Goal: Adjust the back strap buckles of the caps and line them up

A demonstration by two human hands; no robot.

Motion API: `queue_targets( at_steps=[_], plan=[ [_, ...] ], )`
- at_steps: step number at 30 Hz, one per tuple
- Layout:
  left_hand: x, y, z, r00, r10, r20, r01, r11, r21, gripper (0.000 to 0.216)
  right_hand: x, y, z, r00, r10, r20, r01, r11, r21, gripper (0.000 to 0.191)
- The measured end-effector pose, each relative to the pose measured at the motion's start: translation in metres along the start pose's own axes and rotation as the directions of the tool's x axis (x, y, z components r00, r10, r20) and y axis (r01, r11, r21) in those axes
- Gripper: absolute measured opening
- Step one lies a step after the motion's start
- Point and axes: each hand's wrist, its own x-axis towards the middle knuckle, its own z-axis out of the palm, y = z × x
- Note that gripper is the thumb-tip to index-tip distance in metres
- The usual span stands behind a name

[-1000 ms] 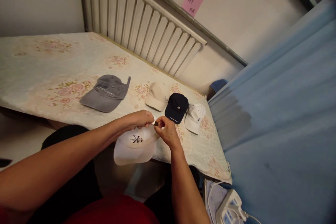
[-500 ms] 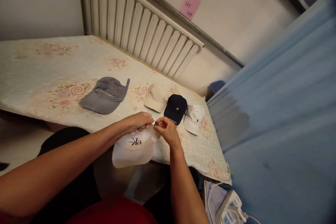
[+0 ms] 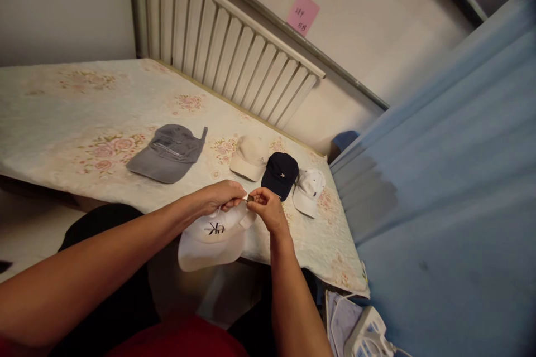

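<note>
A white baseball cap [image 3: 211, 242] with dark letters on its front hangs at the bed's near edge, brim toward me. My left hand [image 3: 228, 195] is closed in a pinch on the end of the cap's white back strap. Facing it, my right hand [image 3: 267, 207] pinches the small dark metal buckle [image 3: 250, 198] of that strap. The fingertips of both hands are almost touching. Just beyond them lie a navy cap [image 3: 280, 174], a beige cap [image 3: 248, 157] and another white cap [image 3: 309, 192]. Farther left rests a grey cap [image 3: 170, 150], its strap sticking up.
The caps lie on a bed with a floral cover [image 3: 125, 106]. Behind it runs a white radiator [image 3: 226, 39]. A blue curtain [image 3: 439, 189] hangs on the right, and a power strip [image 3: 368, 329] with cords is at the lower right.
Almost nothing differs. Both hands keep their pinch on the strap and buckle, and the held cap hangs very slightly lower. The view has tipped up a little.
</note>
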Motion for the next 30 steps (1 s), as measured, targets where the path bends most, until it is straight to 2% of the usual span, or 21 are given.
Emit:
queue_targets(
  at_steps=[8,17,22,27,30],
  plan=[
    [0.004,-0.005,0.0,1.0,0.009,0.019,-0.009,1.0,-0.01,0.013,0.003,0.006,-0.002,0.999,0.017,0.03,-0.021,0.99,0.14,0.023],
    [0.001,-0.005,0.002,1.0,-0.012,0.017,0.011,0.998,0.064,0.014,0.003,0.009,-0.002,0.997,0.01,0.073,-0.019,0.993,0.114,0.023],
    [-0.003,-0.001,0.0,1.0,-0.004,-0.004,0.005,0.992,0.127,0.013,0.003,0.012,-0.002,0.999,0.017,0.046,-0.021,0.997,0.08,0.023],
    [-0.004,-0.001,-0.002,0.997,-0.029,-0.068,0.038,0.991,0.126,0.011,0.003,0.013,-0.002,0.999,0.025,0.042,-0.028,0.996,0.083,0.024],
    [-0.003,-0.003,-0.001,0.994,-0.008,-0.105,0.017,0.996,0.086,0.01,0.002,0.011,0.0,0.999,0.028,0.046,-0.032,0.995,0.093,0.024]
  ],
)
